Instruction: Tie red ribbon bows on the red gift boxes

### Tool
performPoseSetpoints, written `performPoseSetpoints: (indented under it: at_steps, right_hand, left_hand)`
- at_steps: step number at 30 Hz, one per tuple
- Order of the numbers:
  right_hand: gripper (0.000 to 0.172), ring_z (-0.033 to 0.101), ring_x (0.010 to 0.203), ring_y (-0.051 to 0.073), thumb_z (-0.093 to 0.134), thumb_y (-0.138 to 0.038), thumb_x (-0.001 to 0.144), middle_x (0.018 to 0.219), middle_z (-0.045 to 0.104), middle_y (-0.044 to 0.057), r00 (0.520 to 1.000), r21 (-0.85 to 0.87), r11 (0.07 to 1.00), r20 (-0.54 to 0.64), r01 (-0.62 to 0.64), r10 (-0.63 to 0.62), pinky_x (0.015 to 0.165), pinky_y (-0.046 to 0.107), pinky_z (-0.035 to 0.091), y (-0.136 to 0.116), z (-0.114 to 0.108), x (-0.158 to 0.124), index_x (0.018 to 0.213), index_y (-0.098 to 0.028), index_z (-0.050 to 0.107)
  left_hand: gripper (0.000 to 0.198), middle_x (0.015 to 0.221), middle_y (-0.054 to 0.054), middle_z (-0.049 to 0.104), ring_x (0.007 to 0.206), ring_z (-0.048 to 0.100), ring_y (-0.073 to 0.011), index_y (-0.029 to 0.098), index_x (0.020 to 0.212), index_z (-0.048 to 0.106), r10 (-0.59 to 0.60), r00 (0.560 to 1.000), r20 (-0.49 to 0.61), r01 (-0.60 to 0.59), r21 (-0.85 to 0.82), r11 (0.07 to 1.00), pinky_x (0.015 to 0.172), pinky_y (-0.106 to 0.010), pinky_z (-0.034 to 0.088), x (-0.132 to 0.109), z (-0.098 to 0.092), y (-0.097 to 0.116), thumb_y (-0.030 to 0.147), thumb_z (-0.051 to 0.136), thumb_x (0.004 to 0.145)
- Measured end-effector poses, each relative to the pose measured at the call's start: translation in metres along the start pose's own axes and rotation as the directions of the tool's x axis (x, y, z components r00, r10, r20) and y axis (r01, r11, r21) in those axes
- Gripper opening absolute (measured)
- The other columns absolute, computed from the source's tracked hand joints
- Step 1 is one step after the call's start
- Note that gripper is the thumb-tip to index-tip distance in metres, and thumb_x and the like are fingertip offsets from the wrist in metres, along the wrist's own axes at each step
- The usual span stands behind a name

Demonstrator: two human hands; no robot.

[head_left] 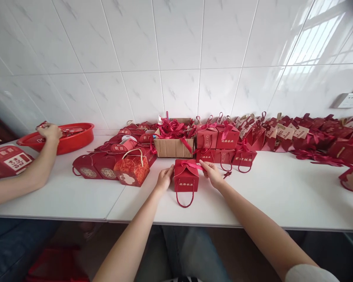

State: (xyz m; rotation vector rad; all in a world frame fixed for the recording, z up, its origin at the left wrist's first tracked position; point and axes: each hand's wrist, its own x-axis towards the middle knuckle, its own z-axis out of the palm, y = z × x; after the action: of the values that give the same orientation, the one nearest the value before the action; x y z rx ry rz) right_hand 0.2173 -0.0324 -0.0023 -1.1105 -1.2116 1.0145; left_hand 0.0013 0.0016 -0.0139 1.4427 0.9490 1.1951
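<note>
A small red gift box [186, 182] stands upright on the white table in front of me, its rope handle hanging down at the front. A pink-red ribbon [191, 163] is tied across its top. My left hand [165, 178] is at the box's left side, fingers together; what its fingertips hold, if anything, is hidden. On the right, my right hand [211, 172] pinches the end of the ribbon, just beside the box's upper right corner.
A cardboard box [174, 147] of ribbons stands behind, between red gift boxes [108, 166] and stacked ones [228, 137]. A red basin [76, 145] is at left. Other people's hands [51, 131] work at both sides. The table's front edge [200, 224] is near.
</note>
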Motion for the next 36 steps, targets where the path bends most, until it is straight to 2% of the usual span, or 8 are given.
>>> performPoseSetpoints:
  at_steps: [3, 5, 9, 14, 20, 27, 31, 36]
  right_hand:
    - [0.056, 0.018, 0.047, 0.009, 0.049, -0.066, 0.078, 0.051, 0.022, -0.006, 0.989, -0.100, 0.995, -0.137, 0.031, -0.045, 0.048, 0.027, 0.014, 0.005, -0.002, 0.002, 0.055, -0.022, 0.023]
    - [0.055, 0.018, 0.049, 0.010, 0.047, -0.066, 0.077, 0.051, 0.021, -0.005, 0.979, -0.182, 0.982, -0.188, 0.047, -0.082, 0.049, 0.027, 0.013, 0.007, -0.003, 0.003, 0.054, -0.022, 0.023]
    - [0.055, 0.019, 0.050, 0.010, 0.048, -0.065, 0.076, 0.050, 0.023, -0.003, 0.972, -0.325, 0.943, -0.184, 0.077, -0.143, 0.051, 0.028, 0.012, 0.007, -0.005, 0.000, 0.051, -0.021, 0.025]
    - [0.052, 0.022, 0.050, 0.011, 0.046, -0.062, 0.077, 0.049, 0.026, -0.002, 0.973, -0.417, 0.905, -0.164, 0.083, -0.165, 0.051, 0.028, 0.014, 0.005, -0.008, -0.001, 0.050, -0.021, 0.027]
    - [0.050, 0.021, 0.049, 0.011, 0.048, -0.058, 0.076, 0.047, 0.026, -0.003, 0.964, -0.455, 0.888, -0.203, 0.064, -0.174, 0.050, 0.028, 0.014, 0.006, -0.018, 0.002, 0.049, -0.021, 0.026]
    - [0.049, 0.020, 0.050, 0.011, 0.052, -0.052, 0.075, 0.048, 0.023, -0.003, 0.948, -0.422, 0.903, -0.251, 0.076, -0.197, 0.052, 0.029, 0.013, -0.002, -0.033, 0.001, 0.048, -0.022, 0.026]
    - [0.054, 0.017, 0.052, 0.010, 0.053, -0.057, 0.077, 0.051, 0.020, -0.004, 0.964, -0.332, 0.938, -0.200, 0.101, -0.175, 0.052, 0.028, 0.013, -0.009, -0.038, -0.003, 0.052, -0.022, 0.021]
    - [0.060, 0.017, 0.048, 0.008, 0.049, -0.066, 0.079, 0.048, 0.021, -0.005, 0.999, -0.188, 0.981, 0.039, 0.041, -0.035, 0.050, 0.027, 0.015, -0.015, -0.034, -0.007, 0.051, -0.021, 0.023]
  left_hand:
    - [0.034, 0.063, 0.004, 0.052, 0.052, 0.049, -0.0081, 0.012, 0.075, 0.057, 0.041, 0.999, -0.035, -0.039, 0.055, 0.998, 0.050, -0.022, 0.043, 0.001, -0.003, -0.006, 0.042, 0.053, 0.091]
    - [0.028, 0.070, 0.002, 0.056, 0.057, 0.053, -0.0092, 0.011, 0.083, 0.059, 0.065, 0.996, -0.059, -0.059, 0.097, 0.994, 0.053, -0.023, 0.047, 0.001, -0.005, -0.007, 0.037, 0.054, 0.092]
    - [0.022, 0.082, -0.001, 0.061, 0.065, 0.058, -0.0114, 0.011, 0.093, 0.060, 0.101, 0.990, -0.101, -0.082, 0.177, 0.981, 0.058, -0.025, 0.051, -0.002, -0.006, -0.004, 0.033, 0.056, 0.091]
    - [0.022, 0.086, -0.002, 0.062, 0.070, 0.060, -0.0134, 0.011, 0.095, 0.061, 0.116, 0.985, -0.128, -0.081, 0.247, 0.966, 0.062, -0.027, 0.052, -0.005, -0.007, 0.001, 0.033, 0.057, 0.091]
    - [0.022, 0.089, -0.002, 0.063, 0.074, 0.061, -0.0148, 0.012, 0.095, 0.062, 0.118, 0.981, -0.152, -0.074, 0.268, 0.961, 0.064, -0.029, 0.053, -0.007, -0.008, 0.004, 0.032, 0.058, 0.090]
    - [0.024, 0.081, 0.000, 0.062, 0.066, 0.060, -0.0127, 0.011, 0.090, 0.062, 0.143, 0.974, -0.174, -0.091, 0.277, 0.957, 0.058, -0.025, 0.052, -0.010, -0.011, 0.006, 0.035, 0.057, 0.090]
    - [0.024, 0.082, -0.001, 0.061, 0.066, 0.059, -0.0125, 0.011, 0.092, 0.061, 0.151, 0.977, -0.149, -0.109, 0.262, 0.959, 0.058, -0.025, 0.051, -0.011, -0.012, 0.006, 0.035, 0.057, 0.091]
    - [0.029, 0.066, 0.003, 0.054, 0.054, 0.051, -0.0085, 0.011, 0.078, 0.058, 0.181, 0.980, -0.082, -0.156, 0.250, 0.956, 0.051, -0.022, 0.045, -0.012, -0.009, 0.006, 0.037, 0.056, 0.091]
